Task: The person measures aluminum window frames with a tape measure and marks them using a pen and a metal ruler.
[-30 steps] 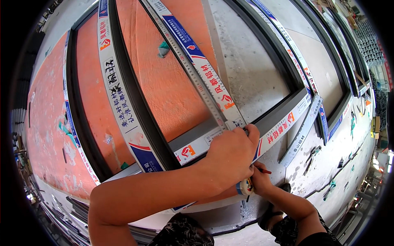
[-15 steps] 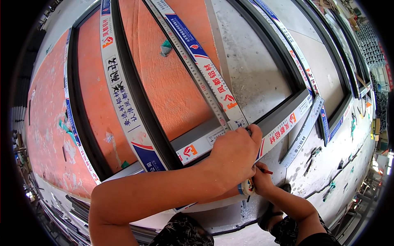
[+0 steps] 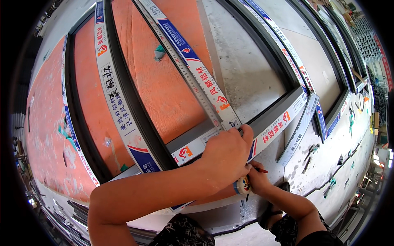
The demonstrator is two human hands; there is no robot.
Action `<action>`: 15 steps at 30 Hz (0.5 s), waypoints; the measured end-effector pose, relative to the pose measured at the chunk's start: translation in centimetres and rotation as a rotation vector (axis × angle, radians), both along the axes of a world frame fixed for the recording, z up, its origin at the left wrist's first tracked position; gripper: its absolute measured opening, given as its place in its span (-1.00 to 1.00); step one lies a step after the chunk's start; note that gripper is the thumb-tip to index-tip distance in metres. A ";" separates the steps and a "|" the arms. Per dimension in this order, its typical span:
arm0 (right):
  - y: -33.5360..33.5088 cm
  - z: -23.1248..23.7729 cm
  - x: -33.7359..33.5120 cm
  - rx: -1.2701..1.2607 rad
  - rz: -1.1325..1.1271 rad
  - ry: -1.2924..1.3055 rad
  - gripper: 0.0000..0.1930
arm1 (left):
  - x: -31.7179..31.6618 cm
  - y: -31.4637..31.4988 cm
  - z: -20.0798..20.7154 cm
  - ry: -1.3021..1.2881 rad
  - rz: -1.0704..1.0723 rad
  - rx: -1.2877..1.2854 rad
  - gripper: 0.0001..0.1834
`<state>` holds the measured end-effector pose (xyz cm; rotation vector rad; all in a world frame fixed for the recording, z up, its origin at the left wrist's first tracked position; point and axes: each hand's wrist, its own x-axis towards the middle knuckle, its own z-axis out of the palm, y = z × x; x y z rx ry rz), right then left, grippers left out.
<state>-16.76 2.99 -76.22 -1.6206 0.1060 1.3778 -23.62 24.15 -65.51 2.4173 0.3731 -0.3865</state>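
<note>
A tape measure's blade (image 3: 191,83) lies stretched along a film-covered bar (image 3: 209,86) of a dark metal frame. My left hand (image 3: 226,153) is closed over the near end of that blade, at the corner where the bar meets the cross rail (image 3: 275,128). Below it, the tape measure's round case (image 3: 242,185) hangs beside my right hand (image 3: 259,180); which hand bears the case is hard to tell. My right fingers are closed around a red pencil (image 3: 261,170). My left forearm reaches across from the lower left.
Another long bar (image 3: 123,102) with printed film runs on the left. A loose metal strip (image 3: 299,129) leans off the rail's right end. Further frames (image 3: 340,49) stand at the right, over a floor with scraps (image 3: 312,151). An orange sheet (image 3: 45,135) lies beneath on the left.
The view has shifted slightly, so the frame and hands sit a little further left. Both hands keep their hold, with little visible movement against the frame.
</note>
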 end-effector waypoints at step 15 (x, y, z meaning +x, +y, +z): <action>1.6 1.6 -0.3 -0.102 -0.028 -0.021 -0.75 | -1.5 10.0 -1.9 -0.047 -0.122 0.213 -0.71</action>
